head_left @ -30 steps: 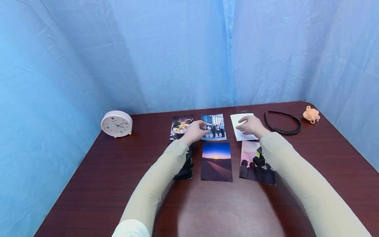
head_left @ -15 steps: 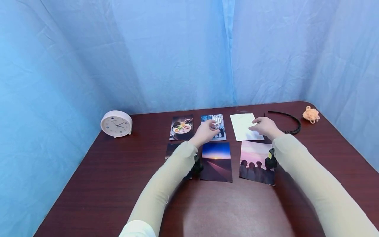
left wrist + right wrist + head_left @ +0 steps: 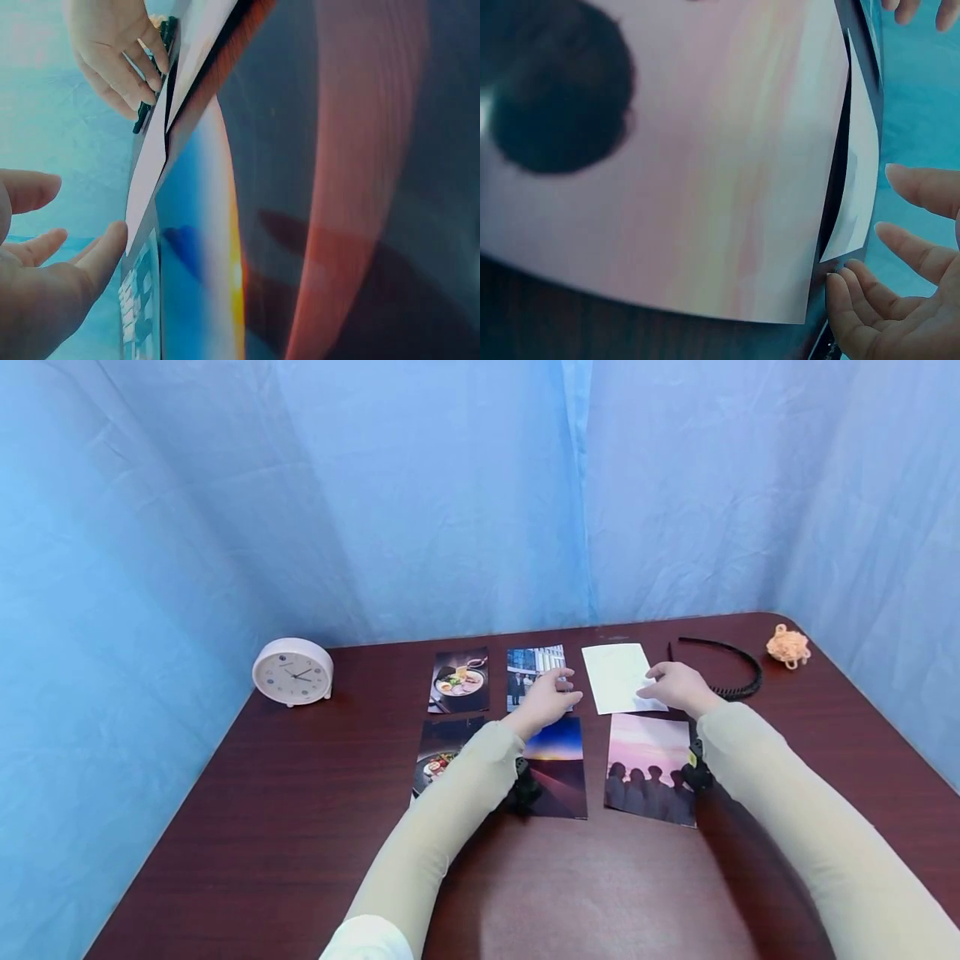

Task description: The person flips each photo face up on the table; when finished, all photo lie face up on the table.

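Note:
My left hand (image 3: pixel 546 697), fingers apart and slightly bent, hovers over the lower right of a group photo (image 3: pixel 525 664) of people before a building. Below it lies a sunset road photo (image 3: pixel 562 777), partly covered by the left sleeve. At the lower right corner of a blank white card (image 3: pixel 615 677) is my right hand (image 3: pixel 678 687). In the right wrist view the fingertips (image 3: pixel 840 274) come right to the corner of that card (image 3: pixel 864 161), while thumb and forefinger stay spread. A photo of silhouettes under a pink sky (image 3: pixel 649 760) lies just below the card.
A ramen photo (image 3: pixel 459 681) and a dark food photo (image 3: pixel 438 747), partly under the left forearm, lie to the left. At the back left stands a white clock (image 3: pixel 292 672). A black headband (image 3: pixel 738 653) and a peach yarn bundle (image 3: pixel 787 647) lie at right. Blue curtains surround the brown table (image 3: pixel 247 827).
My left hand has moved right, away from the ramen photo and across the group photo. My right hand has drawn right from over the white card to its lower right corner.

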### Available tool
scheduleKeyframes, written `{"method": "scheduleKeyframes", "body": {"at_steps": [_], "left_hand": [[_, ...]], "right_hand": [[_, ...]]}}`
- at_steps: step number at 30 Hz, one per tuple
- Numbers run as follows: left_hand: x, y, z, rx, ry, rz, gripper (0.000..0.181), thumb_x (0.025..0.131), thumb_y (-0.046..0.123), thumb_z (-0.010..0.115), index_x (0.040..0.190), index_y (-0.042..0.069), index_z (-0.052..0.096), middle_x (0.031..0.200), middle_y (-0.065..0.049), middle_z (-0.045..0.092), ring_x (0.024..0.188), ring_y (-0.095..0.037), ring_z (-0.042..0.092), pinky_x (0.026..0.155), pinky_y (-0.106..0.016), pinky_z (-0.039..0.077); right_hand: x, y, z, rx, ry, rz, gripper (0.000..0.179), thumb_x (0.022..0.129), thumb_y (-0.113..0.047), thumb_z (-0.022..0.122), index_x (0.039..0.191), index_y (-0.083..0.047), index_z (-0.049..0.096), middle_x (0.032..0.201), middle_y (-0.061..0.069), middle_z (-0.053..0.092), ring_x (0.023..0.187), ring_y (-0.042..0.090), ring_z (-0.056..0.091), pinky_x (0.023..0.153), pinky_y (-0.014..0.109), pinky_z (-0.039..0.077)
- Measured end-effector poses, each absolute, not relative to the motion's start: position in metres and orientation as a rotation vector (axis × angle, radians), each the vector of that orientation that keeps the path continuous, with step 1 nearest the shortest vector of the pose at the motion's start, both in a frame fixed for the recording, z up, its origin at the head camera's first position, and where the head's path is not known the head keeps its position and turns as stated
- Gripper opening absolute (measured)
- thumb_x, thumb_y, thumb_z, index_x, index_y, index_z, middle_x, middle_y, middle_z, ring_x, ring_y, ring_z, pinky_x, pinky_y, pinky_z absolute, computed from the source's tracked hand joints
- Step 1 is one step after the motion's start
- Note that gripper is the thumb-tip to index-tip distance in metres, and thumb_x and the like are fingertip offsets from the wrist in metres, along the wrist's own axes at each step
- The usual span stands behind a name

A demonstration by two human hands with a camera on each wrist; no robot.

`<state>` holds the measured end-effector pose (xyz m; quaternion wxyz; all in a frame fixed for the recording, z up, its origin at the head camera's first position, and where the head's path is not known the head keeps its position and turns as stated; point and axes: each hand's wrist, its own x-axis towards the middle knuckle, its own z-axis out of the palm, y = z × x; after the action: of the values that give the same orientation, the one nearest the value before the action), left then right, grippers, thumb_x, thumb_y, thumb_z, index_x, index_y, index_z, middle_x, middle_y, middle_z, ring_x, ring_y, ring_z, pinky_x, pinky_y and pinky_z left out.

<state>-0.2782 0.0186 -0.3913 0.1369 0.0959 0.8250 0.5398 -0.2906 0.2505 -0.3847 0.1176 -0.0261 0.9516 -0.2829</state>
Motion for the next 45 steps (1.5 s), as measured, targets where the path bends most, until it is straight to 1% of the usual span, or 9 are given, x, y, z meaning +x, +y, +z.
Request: {"method": "scheduleKeyframes", "body": {"at_steps": [3, 10, 21, 27, 30, 34, 39, 43, 45], "left_hand": [[-0.279, 0.024, -0.393, 0.208, 2.252, 1.674, 0.048, 0.096, 0.009, 0.054, 0.141, 0.003, 0.039, 0.135, -0.021, 0.05, 0.116, -0.03, 0.057, 0.095, -0.035, 0.049], [-0.284, 0.032, -0.4, 0.113, 2.003, 1.841, 0.055, 0.097, 0.004, 0.051, 0.146, 0.002, 0.027, 0.141, -0.026, 0.04, 0.127, -0.033, 0.047, 0.102, -0.038, 0.043], [-0.286, 0.044, -0.401, 0.054, 1.891, 1.923, 0.059, 0.096, 0.002, 0.051, 0.148, 0.004, 0.023, 0.139, -0.027, 0.042, 0.129, -0.032, 0.046, 0.104, -0.039, 0.041], [-0.286, 0.045, -0.4, 0.055, 1.91, 1.918, 0.059, 0.094, 0.002, 0.053, 0.147, 0.003, 0.026, 0.141, -0.027, 0.04, 0.128, -0.034, 0.046, 0.104, -0.04, 0.042], [-0.286, 0.045, -0.401, 0.072, 1.914, 1.902, 0.057, 0.094, 0.003, 0.055, 0.145, 0.002, 0.029, 0.141, -0.026, 0.04, 0.128, -0.034, 0.046, 0.104, -0.04, 0.042], [-0.286, 0.044, -0.402, 0.094, 1.923, 1.877, 0.055, 0.094, 0.004, 0.055, 0.144, 0.001, 0.033, 0.141, -0.025, 0.04, 0.128, -0.033, 0.046, 0.104, -0.04, 0.041], [-0.285, 0.044, -0.402, 0.114, 1.945, 1.845, 0.053, 0.095, 0.005, 0.055, 0.143, 0.001, 0.035, 0.141, -0.023, 0.041, 0.128, -0.032, 0.046, 0.105, -0.039, 0.041], [-0.284, 0.044, -0.404, 0.168, 2.044, 1.76, 0.05, 0.095, 0.01, 0.056, 0.141, 0.003, 0.04, 0.14, -0.02, 0.045, 0.128, -0.03, 0.047, 0.104, -0.039, 0.041], [-0.283, 0.044, -0.405, 0.202, 2.094, 1.715, 0.048, 0.095, 0.012, 0.057, 0.14, 0.003, 0.042, 0.139, -0.019, 0.046, 0.128, -0.029, 0.047, 0.104, -0.039, 0.041]], "right_hand": [[-0.29, 0.251, -0.385, -0.08, 2.786, -0.828, 0.056, 0.09, -0.026, 0.058, 0.129, 0.012, 0.045, 0.125, 0.034, 0.05, 0.111, 0.045, 0.05, 0.091, 0.055, 0.043], [-0.289, 0.251, -0.387, -0.074, 2.767, -0.864, 0.057, 0.09, -0.027, 0.058, 0.132, 0.01, 0.043, 0.128, 0.035, 0.046, 0.115, 0.046, 0.048, 0.094, 0.056, 0.041], [-0.286, 0.249, -0.391, -0.082, 2.742, -0.931, 0.059, 0.091, -0.028, 0.057, 0.134, 0.009, 0.041, 0.13, 0.034, 0.044, 0.117, 0.047, 0.046, 0.097, 0.057, 0.039], [-0.286, 0.25, -0.392, -0.102, 2.77, -0.914, 0.077, 0.083, -0.041, 0.068, 0.137, 0.006, 0.039, 0.129, 0.034, 0.047, 0.118, 0.046, 0.046, 0.097, 0.057, 0.039], [-0.287, 0.25, -0.393, -0.15, 2.765, -0.878, 0.086, 0.077, -0.04, 0.076, 0.139, 0.005, 0.036, 0.13, 0.035, 0.046, 0.117, 0.046, 0.047, 0.096, 0.056, 0.04], [-0.288, 0.249, -0.392, -0.206, 2.76, -0.823, 0.084, 0.076, -0.029, 0.078, 0.14, 0.005, 0.034, 0.131, 0.036, 0.043, 0.113, 0.044, 0.049, 0.094, 0.057, 0.041], [-0.289, 0.249, -0.393, -0.244, 2.803, -0.772, 0.07, 0.081, -0.02, 0.07, 0.139, 0.005, 0.038, 0.129, 0.036, 0.046, 0.108, 0.043, 0.051, 0.088, 0.054, 0.044], [-0.291, 0.251, -0.398, -0.273, 2.85, -0.741, 0.061, 0.082, -0.015, 0.063, 0.138, 0.001, 0.045, 0.118, 0.033, 0.054, 0.081, 0.032, 0.054, 0.071, 0.04, 0.044], [-0.291, 0.252, -0.399, -0.286, 2.883, -0.725, 0.056, 0.081, -0.014, 0.063, 0.135, -0.001, 0.051, 0.114, 0.032, 0.056, 0.077, 0.03, 0.051, 0.068, 0.038, 0.042]]}}
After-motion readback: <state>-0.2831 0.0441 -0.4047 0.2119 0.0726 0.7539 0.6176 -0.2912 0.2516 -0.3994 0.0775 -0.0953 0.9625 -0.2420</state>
